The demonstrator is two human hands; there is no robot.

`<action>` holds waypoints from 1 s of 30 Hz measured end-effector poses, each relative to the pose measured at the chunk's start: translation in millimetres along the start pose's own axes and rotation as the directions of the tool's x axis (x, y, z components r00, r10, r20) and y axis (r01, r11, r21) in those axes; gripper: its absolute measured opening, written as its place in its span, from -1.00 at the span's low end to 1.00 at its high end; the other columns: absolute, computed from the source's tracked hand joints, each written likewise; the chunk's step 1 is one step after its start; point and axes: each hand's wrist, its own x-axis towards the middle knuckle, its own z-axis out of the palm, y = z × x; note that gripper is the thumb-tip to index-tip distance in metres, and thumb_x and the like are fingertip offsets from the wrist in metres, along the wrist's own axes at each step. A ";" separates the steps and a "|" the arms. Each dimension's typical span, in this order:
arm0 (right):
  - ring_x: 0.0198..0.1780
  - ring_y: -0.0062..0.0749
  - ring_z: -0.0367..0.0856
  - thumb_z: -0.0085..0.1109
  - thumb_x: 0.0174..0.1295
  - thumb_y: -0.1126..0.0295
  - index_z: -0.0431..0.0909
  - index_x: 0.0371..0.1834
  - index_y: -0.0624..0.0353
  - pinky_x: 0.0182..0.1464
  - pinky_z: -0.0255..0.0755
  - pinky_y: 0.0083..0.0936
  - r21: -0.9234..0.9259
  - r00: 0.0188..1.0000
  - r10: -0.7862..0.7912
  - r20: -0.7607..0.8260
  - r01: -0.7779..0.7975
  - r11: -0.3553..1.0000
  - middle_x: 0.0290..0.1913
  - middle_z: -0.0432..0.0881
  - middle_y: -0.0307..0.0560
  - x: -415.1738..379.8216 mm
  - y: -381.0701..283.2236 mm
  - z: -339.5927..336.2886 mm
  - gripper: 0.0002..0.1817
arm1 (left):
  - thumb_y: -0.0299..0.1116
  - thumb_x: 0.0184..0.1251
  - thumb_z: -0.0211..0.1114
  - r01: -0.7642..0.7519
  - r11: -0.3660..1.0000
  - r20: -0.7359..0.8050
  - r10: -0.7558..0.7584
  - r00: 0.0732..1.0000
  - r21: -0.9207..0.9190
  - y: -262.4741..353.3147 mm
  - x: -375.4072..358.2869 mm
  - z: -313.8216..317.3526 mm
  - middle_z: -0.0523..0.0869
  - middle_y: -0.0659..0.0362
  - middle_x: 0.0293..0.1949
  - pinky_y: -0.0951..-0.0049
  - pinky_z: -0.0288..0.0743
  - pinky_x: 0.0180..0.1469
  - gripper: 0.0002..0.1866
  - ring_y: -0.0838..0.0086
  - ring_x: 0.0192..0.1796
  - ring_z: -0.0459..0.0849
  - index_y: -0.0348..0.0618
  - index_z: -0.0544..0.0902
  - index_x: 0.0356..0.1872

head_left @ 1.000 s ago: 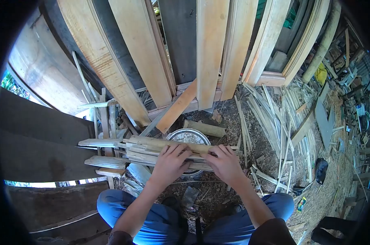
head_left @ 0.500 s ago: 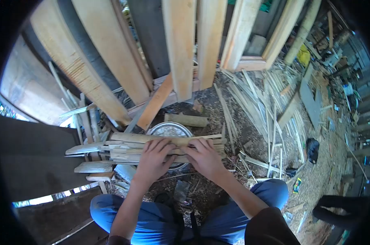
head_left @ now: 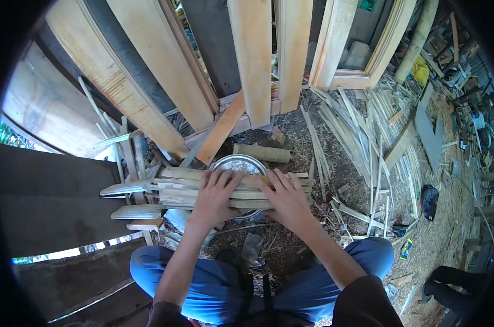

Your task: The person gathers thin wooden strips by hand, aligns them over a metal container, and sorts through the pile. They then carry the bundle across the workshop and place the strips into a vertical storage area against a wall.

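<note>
A bundle of rough wooden strips (head_left: 176, 194) lies sideways in front of me, across a round whitish basin (head_left: 239, 163) with a metal-looking rim. My left hand (head_left: 217, 196) rests over the middle of the bundle, its fingers bent over the far strips. To its right, my right hand (head_left: 286, 199) grips the same strips near their right end, thumb on the near side. Both palms and part of the wood under them are hidden. The basin shows only beyond the bundle and in a sliver on the near side.
Planed boards (head_left: 249, 65) lean upright at the back. A short log (head_left: 262, 152) lies behind the basin. Split strips (head_left: 345, 131) litter the ground to the right. More wood pieces (head_left: 137, 212) stick out at left beside a dark panel (head_left: 56, 201). A person's dark-clothed leg (head_left: 454, 283) shows at lower right.
The whole view has shifted slightly, so the scene sits further right. My hands are a little further apart on the bundle, the right one having slid rightward. The strips stay over the basin.
</note>
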 end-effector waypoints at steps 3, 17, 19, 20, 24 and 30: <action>0.48 -0.02 0.46 0.72 -0.10 0.17 0.13 0.74 -0.18 0.53 0.21 0.02 -0.090 0.995 0.049 0.084 -0.042 0.995 0.50 0.41 0.09 6.8 -5.7 7.6 0.26 | -0.23 -0.34 0.71 -0.036 0.999 0.040 0.036 0.999 0.004 1.5 0.4 3.9 0.60 0.06 0.17 -0.03 0.22 0.54 0.07 0.08 0.32 0.52 0.07 0.53 0.46; 0.18 -0.13 0.62 0.71 -0.19 0.28 0.35 0.63 -0.14 0.30 0.39 -0.17 -0.050 0.999 -0.023 0.040 0.025 0.998 0.12 0.60 -0.08 -8.3 7.8 -4.9 0.15 | -0.29 -0.32 0.73 -0.050 0.993 -0.008 0.051 0.999 0.108 13.0 -3.9 13.8 0.62 0.16 0.11 0.02 0.31 0.37 0.10 0.18 0.26 0.57 0.16 0.49 0.49; 0.19 -0.15 0.62 0.70 -0.19 0.30 0.36 0.63 -0.13 0.31 0.39 -0.20 -0.078 0.999 -0.047 0.021 0.049 0.996 0.13 0.60 -0.09 -5.9 12.6 -7.3 0.14 | -0.28 -0.32 0.73 -0.060 0.996 0.003 0.060 0.998 0.060 14.1 0.9 13.2 0.62 0.17 0.10 0.03 0.32 0.36 0.09 0.19 0.26 0.58 0.17 0.49 0.49; 0.20 -0.17 0.61 0.69 -0.18 0.31 0.37 0.62 -0.11 0.32 0.40 -0.22 -0.106 0.997 -0.072 0.002 0.071 0.992 0.13 0.61 -0.11 -5.1 15.0 -8.5 0.12 | -0.28 -0.32 0.73 -0.067 0.993 -0.019 0.069 0.997 0.101 14.2 2.7 11.9 0.63 0.18 0.09 0.05 0.33 0.34 0.09 0.20 0.24 0.59 0.17 0.50 0.48; 0.21 -0.18 0.62 0.66 -0.17 0.36 0.38 0.61 -0.09 0.34 0.41 -0.23 -0.060 0.998 -0.058 -0.008 0.057 0.997 0.15 0.62 -0.12 6.6 15.9 -12.2 0.10 | -0.28 -0.33 0.73 -0.053 0.990 -0.046 0.059 0.997 0.127 9.4 9.2 0.0 0.65 0.20 0.04 0.08 0.34 0.35 0.06 0.22 0.19 0.63 0.18 0.54 0.46; 0.33 -0.14 0.56 0.69 -0.17 0.39 0.39 0.59 -0.12 0.40 0.41 -0.17 0.086 0.993 -0.118 -0.029 0.121 0.989 0.24 0.60 -0.09 18.1 21.5 -14.4 0.09 | -0.31 -0.23 0.69 -0.008 1.000 -0.006 0.008 1.000 -0.006 -0.4 7.3 -21.7 0.72 0.18 -0.02 0.14 0.41 0.31 -0.13 0.24 0.15 0.69 0.13 0.66 0.33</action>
